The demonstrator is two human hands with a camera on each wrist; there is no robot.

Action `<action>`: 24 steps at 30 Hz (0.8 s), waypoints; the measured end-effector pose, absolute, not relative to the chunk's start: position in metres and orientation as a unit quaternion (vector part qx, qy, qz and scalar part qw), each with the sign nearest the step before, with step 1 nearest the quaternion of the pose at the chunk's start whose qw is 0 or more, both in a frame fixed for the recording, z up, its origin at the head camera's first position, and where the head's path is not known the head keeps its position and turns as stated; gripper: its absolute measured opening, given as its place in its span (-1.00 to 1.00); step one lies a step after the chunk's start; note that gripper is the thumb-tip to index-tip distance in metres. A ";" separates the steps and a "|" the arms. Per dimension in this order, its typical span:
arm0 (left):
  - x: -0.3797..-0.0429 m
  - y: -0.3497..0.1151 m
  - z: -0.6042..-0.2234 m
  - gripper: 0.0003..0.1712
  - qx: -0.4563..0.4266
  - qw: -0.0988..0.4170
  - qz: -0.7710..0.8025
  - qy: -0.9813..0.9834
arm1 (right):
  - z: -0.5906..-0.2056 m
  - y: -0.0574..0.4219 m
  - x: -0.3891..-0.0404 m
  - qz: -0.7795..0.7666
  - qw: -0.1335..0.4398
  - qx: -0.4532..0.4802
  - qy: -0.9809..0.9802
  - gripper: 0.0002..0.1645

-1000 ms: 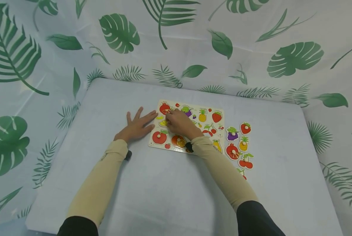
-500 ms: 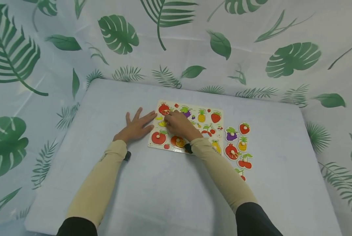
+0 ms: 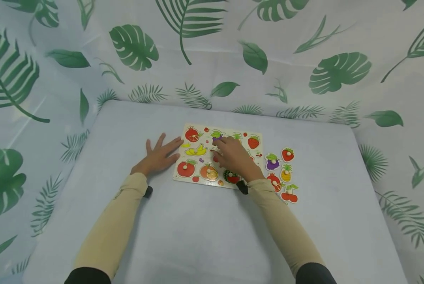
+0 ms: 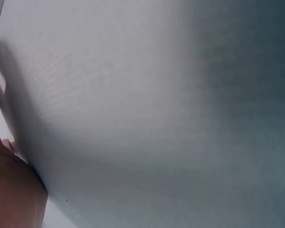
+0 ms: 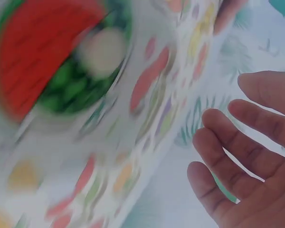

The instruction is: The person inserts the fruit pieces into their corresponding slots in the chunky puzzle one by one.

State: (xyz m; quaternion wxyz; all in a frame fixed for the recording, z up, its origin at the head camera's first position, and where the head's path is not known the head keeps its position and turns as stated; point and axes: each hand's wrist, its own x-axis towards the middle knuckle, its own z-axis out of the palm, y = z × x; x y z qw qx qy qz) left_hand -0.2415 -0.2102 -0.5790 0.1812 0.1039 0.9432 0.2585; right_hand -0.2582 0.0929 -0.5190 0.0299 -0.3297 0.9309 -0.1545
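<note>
While the right hand (image 3: pixel 235 156) lies over the fruit board (image 3: pixel 180 179), its grip is wide: fingers loosely spread, nothing pinched; whether a fingertip touches the board, cannot tell.

Left hand (image 3: pixel 156 157): fingers splayed, tips at the board's left edge; a sound place, in judgement, for a brace against sliding.

Board: one, pale, flat on the counter (image 3: pixel 197 236), partly hidden by the right hand. Front row, knobbed: apple (image 3: pixel 186 169), orange (image 3: pixel 209 172), watermelon (image 3: pixel 230 176). Seating fully flush: not discernible. Handling advised: pinch by the knob (image 5: pixel 103 52), turn to the printed outline, lower level, press with flat fingertips; forcing an edge would likely tilt the piece.

Loose pieces, just right of the board: strawberry (image 3: pixel 287 154), grapes (image 3: pixel 272 162), pineapple (image 3: pixel 286 173), pomegranate (image 3: pixel 274 182), cherries (image 3: pixel 289 195).

Right sleeve (image 3: pixel 283 221): passes close to the pomegranate; best carried high, lest it sweep pieces aside
</note>
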 end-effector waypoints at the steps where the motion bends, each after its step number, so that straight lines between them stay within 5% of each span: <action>1: -0.241 -0.210 -0.580 -0.21 0.105 0.181 0.260 0.943 | -0.518 0.101 -0.254 -0.159 0.028 -0.321 0.933 -0.56; 24: -0.236 -0.208 -0.578 -0.21 0.109 0.176 0.260 0.943 | -0.515 0.261 -0.141 -0.155 -0.004 -0.140 0.978 -0.58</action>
